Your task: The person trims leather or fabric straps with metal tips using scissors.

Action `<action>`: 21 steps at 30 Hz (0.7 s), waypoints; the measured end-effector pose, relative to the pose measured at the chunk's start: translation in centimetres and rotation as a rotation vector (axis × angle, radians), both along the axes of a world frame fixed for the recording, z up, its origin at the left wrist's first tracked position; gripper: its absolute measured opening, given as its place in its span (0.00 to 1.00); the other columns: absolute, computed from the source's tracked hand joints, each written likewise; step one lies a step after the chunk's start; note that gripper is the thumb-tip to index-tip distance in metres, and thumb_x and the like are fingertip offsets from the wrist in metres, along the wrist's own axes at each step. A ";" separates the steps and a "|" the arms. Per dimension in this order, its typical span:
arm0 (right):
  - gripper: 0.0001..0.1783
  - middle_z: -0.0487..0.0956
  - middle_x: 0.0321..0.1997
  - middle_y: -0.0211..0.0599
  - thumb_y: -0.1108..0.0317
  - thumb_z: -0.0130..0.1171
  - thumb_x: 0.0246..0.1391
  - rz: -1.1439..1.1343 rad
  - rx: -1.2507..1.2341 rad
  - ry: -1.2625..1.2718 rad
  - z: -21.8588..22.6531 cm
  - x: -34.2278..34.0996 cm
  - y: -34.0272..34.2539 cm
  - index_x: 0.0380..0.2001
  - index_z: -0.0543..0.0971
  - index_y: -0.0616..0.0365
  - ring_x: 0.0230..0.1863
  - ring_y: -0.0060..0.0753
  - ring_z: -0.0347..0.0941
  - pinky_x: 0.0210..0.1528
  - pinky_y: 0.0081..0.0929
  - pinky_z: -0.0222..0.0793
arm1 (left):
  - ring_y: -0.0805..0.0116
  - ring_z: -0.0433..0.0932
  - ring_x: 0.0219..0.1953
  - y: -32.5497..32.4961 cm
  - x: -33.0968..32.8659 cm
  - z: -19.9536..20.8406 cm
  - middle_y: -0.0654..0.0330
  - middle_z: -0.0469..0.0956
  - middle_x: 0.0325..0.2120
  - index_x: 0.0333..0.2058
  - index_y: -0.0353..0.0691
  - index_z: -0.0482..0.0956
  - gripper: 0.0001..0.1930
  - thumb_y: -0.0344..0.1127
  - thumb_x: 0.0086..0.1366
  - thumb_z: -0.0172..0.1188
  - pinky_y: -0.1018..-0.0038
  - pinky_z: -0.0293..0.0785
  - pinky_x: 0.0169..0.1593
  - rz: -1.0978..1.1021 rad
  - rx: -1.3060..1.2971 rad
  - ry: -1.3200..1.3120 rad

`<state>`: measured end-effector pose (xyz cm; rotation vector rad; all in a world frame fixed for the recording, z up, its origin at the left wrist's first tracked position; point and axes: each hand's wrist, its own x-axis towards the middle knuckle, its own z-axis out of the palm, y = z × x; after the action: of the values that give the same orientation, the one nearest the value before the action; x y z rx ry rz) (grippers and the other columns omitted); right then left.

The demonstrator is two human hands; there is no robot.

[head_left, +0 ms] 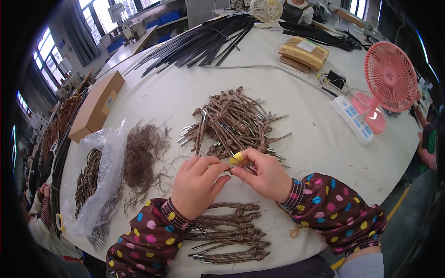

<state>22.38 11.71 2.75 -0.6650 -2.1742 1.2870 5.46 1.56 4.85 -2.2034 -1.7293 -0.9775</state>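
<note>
My left hand (197, 185) and my right hand (260, 173) meet over the white table (320, 153), both pinching one brown braided cord with a metal tip (228, 170) between the fingertips. A yellow finger guard (236, 158) covers my right forefinger. Just beyond the hands lies a heap of knotted brown cords with metal ends (234, 123). Under my wrists, near the table's front edge, several looped cords lie in a neat row (229, 231). Both sleeves are brown with coloured dots.
A tuft of loose brown fibre (141, 153) and a clear plastic bag of cords (95, 185) lie left. A cardboard box (96, 106), black strips (204, 41), tan bundles (303, 54), a power strip (354, 119) and a pink fan (389, 78) stand farther out. Other people sit at the edges.
</note>
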 end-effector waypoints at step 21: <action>0.22 0.77 0.34 0.34 0.57 0.60 0.58 0.029 -0.104 -0.054 -0.3 0.4 0.8 0.45 0.68 0.63 0.29 0.25 0.74 0.32 0.22 0.70 | 0.59 0.77 0.27 -0.1 -0.8 -1.8 0.57 0.77 0.26 0.34 0.37 0.73 0.06 0.25 0.58 0.60 0.69 0.73 0.31 -0.038 -0.235 -0.333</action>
<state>22.82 12.53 2.48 -0.7188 -2.1789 1.4204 4.65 1.46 3.09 -2.3266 -2.0448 -1.2711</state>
